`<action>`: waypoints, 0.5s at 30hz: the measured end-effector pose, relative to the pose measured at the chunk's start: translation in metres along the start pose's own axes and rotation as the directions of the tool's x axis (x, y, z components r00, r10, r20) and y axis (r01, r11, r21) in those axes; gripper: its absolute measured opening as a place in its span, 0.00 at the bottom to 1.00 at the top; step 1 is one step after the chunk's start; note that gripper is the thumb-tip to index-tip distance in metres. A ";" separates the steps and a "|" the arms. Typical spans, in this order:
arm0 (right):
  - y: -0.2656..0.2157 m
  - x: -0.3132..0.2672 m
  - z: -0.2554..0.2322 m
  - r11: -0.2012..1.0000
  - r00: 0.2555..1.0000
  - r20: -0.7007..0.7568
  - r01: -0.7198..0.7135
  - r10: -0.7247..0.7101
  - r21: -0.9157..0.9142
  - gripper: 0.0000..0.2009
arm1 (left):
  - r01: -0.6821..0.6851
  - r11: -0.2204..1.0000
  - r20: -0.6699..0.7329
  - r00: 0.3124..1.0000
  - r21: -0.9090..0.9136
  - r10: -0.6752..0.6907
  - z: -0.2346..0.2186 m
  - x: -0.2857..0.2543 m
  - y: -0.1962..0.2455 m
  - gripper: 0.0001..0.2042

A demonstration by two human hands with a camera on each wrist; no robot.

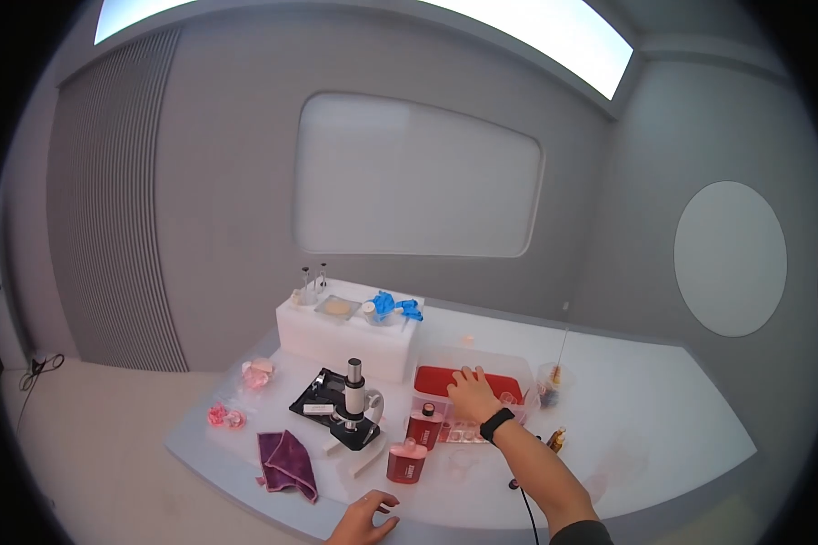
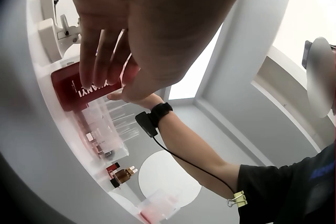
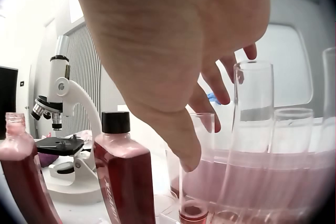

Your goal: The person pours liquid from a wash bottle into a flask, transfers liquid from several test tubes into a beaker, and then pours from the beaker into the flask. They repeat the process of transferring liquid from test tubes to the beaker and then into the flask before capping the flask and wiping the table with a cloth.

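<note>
My right hand (image 1: 473,397) reaches over the near side of a clear plastic tub (image 1: 424,392) of red liquid. In the right wrist view its fingers are spread, with the thumb overlapping a glass test tube (image 3: 197,192) that has red liquid at its bottom. A taller test tube (image 3: 253,108) stands beside the fingertips. Left of this hand are a black-capped bottle of red liquid (image 1: 423,431) and an uncapped one (image 1: 407,465). Near the table's front edge, my left hand (image 1: 365,520) hovers with loosely bent fingers and holds nothing, closest to the uncapped bottle.
A microscope (image 1: 354,409) stands left of the bottles, a purple cloth (image 1: 287,463) further left. Behind them a white raised block (image 1: 341,341) carries blue gloves (image 1: 395,306). Small brown dropper bottles (image 1: 556,440) sit right of the right arm, and a black cable (image 1: 529,513) hangs below it.
</note>
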State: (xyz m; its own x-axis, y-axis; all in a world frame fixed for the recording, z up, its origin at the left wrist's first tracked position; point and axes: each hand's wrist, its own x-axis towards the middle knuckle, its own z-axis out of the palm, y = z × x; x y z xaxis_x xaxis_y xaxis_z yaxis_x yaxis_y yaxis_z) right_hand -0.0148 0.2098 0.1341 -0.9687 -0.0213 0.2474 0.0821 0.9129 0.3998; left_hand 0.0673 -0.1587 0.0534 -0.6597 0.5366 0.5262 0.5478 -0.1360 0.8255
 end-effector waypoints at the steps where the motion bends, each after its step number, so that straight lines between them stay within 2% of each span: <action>1: 0.001 0.001 0.006 1.000 1.000 0.024 0.007 -0.007 -0.002 0.16 | 0.019 1.000 -0.001 1.000 -0.016 -0.019 -0.002 0.003 -0.002 0.24; 2: 0.002 0.001 0.009 1.000 1.000 -0.017 0.024 -0.024 -0.011 0.11 | 0.051 0.998 0.152 0.987 0.036 -0.056 -0.005 0.007 -0.005 0.16; 3: 0.002 0.001 0.008 0.999 0.997 -0.055 0.044 -0.045 -0.020 0.08 | 0.075 0.993 0.299 0.949 0.088 -0.098 -0.006 0.010 -0.008 0.17; 4: 0.003 0.001 0.008 0.999 0.998 -0.039 0.046 -0.045 0.027 0.08 | 0.068 0.995 0.334 0.938 0.071 -0.088 -0.001 0.013 -0.010 0.17; 5: 0.004 -0.001 0.003 0.997 0.998 -0.040 0.052 -0.050 0.064 0.08 | 0.093 0.994 0.334 0.937 0.051 -0.105 0.003 0.015 -0.010 0.17; 8: 0.011 0.000 -0.008 0.990 0.997 0.013 0.072 -0.074 0.124 0.08 | 0.043 0.999 0.453 0.891 -0.018 -0.030 0.023 0.023 -0.019 0.21; 10: 0.013 -0.001 -0.031 0.970 0.992 0.114 0.032 -0.061 0.240 0.10 | 0.028 0.999 0.453 0.891 -0.041 -0.006 0.036 0.027 -0.024 0.22; 13: 0.032 0.002 -0.031 0.949 0.995 0.101 -0.014 -0.019 0.314 0.12 | -0.020 0.999 0.436 0.899 -0.038 0.035 0.049 0.033 -0.023 0.24; 15: 0.039 -0.001 -0.059 0.944 0.993 0.121 -0.039 -0.001 0.328 0.12 | -0.048 0.999 0.417 0.907 -0.016 0.051 0.056 0.038 -0.023 0.26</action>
State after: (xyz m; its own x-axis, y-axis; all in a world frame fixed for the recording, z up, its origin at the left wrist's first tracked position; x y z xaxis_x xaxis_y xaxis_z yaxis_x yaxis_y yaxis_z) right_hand 0.0035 0.2217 0.2010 -0.9899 0.0275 0.1389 0.0386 0.9962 0.0780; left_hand 0.0585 -0.0883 0.0431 -0.3561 0.8277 0.4338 0.5711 -0.1747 0.8021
